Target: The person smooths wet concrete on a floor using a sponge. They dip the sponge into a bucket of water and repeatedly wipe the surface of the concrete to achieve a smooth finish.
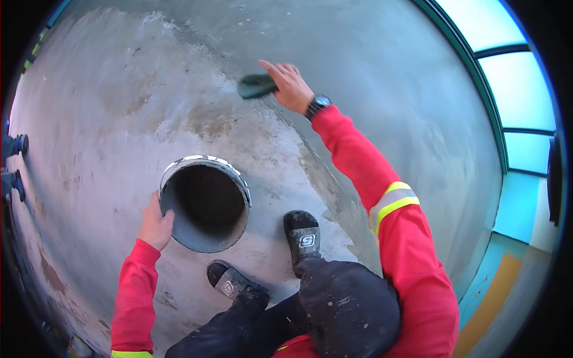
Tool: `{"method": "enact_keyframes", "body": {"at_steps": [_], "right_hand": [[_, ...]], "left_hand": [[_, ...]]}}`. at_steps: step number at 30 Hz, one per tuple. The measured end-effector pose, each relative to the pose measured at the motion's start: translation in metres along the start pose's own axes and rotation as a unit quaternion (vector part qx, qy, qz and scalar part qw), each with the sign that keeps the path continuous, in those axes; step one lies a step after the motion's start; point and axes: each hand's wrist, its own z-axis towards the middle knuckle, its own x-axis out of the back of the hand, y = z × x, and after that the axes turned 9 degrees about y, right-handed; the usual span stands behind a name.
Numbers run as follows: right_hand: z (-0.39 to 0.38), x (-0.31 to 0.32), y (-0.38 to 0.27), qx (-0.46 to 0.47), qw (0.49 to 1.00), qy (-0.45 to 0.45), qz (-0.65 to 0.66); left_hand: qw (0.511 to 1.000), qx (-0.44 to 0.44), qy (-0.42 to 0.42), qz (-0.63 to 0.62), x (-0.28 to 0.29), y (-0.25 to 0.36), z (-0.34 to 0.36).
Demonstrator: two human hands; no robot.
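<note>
Evidently partial | your right hand [292,86] grips green pad [255,87], beyond bucket [178,206] | your left hand [157,227] clasps bucket's rim | floor [388,89] smooth well right of bucket; patchy around it, seemingly unfinished.

One bucket [192,231], one dark green pad [255,86], one wristwatch [318,105] and two slide sandals [303,238] are in view, with the wearer's one left hand [156,225] and one right hand [291,88]. Another person's two feet [21,144] show at the left edge; at least three bright panes [480,24] line the upper right.
</note>
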Motion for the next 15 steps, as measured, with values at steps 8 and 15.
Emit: {"method": "enact_keyframes", "body": {"at_steps": [8, 15], "right_hand": [[-0.033, -0.022, 0.028, 0.039, 0.996, -0.086, -0.002], [-0.239, 0.123, -0.016, -0.078, 0.957, -0.280, 0.018]], "left_hand": [[0.999, 0.035, 0.025, 0.001, -0.001, 0.016, -0.006], [0.998, 0.011, 0.065, -0.015, -0.015, 0.005, -0.005]]}}
